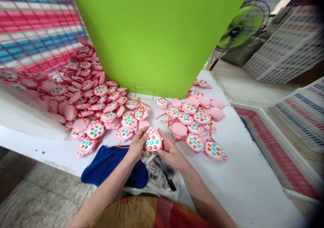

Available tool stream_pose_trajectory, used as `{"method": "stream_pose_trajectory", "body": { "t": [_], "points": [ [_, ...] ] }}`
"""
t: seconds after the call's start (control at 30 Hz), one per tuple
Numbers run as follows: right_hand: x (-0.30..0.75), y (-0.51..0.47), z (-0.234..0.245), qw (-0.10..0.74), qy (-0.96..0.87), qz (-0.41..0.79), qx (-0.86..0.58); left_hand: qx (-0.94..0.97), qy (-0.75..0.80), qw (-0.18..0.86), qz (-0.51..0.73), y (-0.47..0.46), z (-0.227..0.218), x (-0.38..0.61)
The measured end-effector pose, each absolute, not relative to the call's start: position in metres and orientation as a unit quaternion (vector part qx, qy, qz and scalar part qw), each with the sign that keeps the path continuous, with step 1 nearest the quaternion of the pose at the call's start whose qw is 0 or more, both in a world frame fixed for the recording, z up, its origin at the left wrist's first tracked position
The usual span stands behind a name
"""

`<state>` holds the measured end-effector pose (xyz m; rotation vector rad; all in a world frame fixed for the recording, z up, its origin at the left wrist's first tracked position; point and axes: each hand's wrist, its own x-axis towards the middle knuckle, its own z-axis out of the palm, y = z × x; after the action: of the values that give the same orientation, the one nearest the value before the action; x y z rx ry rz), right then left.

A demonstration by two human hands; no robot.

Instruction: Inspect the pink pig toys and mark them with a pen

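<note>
A pink pig-shaped toy (pixel 153 141) with a white face and coloured round buttons is held between both hands, above the front of the table. My left hand (pixel 138 143) grips its left side, and my right hand (pixel 170 150) closes on its right side. Just below lie a black marker pen (pixel 165 173), a printed white plastic bag (pixel 158 177) and a dark blue cloth (pixel 101 165). Similar toys with orange cords are spread on the right (pixel 194 143), while a large heap of such toys (pixel 83 83) fills the left side.
A tall green panel (pixel 157 42) rises at the back of the white table (pixel 243 174), with a wire holder (pixel 144 93) at its foot. A fan (pixel 240 29) and white plastic crates (pixel 283 46) stand beyond on the right. Gridded red, white and blue material (pixel 37 29) borders the left.
</note>
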<state>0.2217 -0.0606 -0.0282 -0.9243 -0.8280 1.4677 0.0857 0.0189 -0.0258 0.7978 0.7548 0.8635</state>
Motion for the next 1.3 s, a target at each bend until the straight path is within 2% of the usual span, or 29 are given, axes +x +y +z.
{"method": "stream_pose_trajectory", "body": {
  "t": [0.1, 0.23, 0.5, 0.77, 1.07, 1.3],
  "points": [
    [0.224, -0.063, -0.027, 0.576, -0.355, 0.635, -0.371, 0.374, 0.35, 0.757, 0.406, 0.018, -0.026, 0.087],
    [0.224, -0.059, -0.027, 0.585, -0.303, 0.63, -0.411, 0.4, 0.343, 0.752, 0.396, 0.015, -0.025, 0.088],
    [0.225, -0.051, -0.046, 0.605, -0.293, 0.478, -0.565, 0.437, 0.327, 0.747, 0.379, 0.006, -0.029, 0.091],
    [0.22, -0.051, -0.034, 0.638, -0.222, 0.544, -0.498, 0.415, 0.331, 0.759, 0.376, 0.009, -0.028, 0.089],
    [0.229, -0.055, -0.037, 0.575, -0.309, 0.573, -0.496, 0.444, 0.338, 0.744, 0.367, 0.007, -0.027, 0.087],
    [0.227, -0.056, -0.035, 0.615, -0.234, 0.609, -0.443, 0.528, 0.281, 0.741, 0.306, 0.004, -0.015, 0.081]
  ]
}}
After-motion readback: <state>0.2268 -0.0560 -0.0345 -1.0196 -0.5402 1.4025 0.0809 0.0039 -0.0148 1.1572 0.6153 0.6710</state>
